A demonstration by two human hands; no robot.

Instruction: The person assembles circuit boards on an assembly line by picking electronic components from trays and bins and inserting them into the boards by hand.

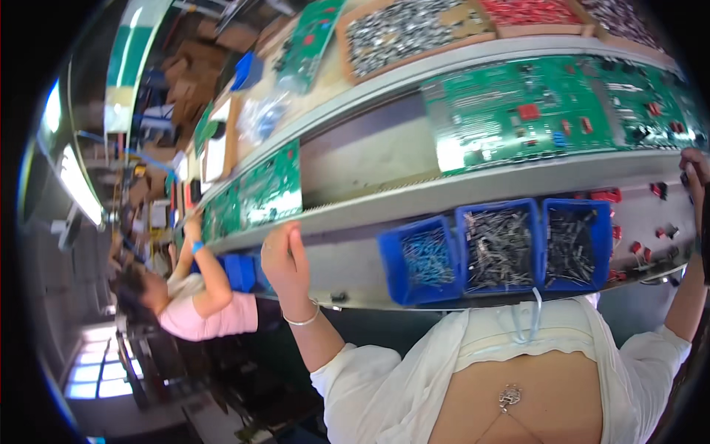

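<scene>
My left hand [285, 259] lies flat against the front edge of the grey workbench [355, 266], fingers stretched out and holding nothing; a thin bracelet sits on its wrist. My right hand [695, 172] reaches in at the far right edge with its fingers curled, next to small red components [637, 249] scattered on the bench. Whether it holds one is hidden. Between my hands stand three blue bins [501, 246] of small wire-legged parts. Behind them, a large green circuit board [518, 111] lies on the conveyor track.
Another green circuit board [255, 192] lies further left on the track. Cardboard trays of parts [414, 29] line the back shelf. A co-worker in a pink top [207, 311] works at the left with an arm raised to the track.
</scene>
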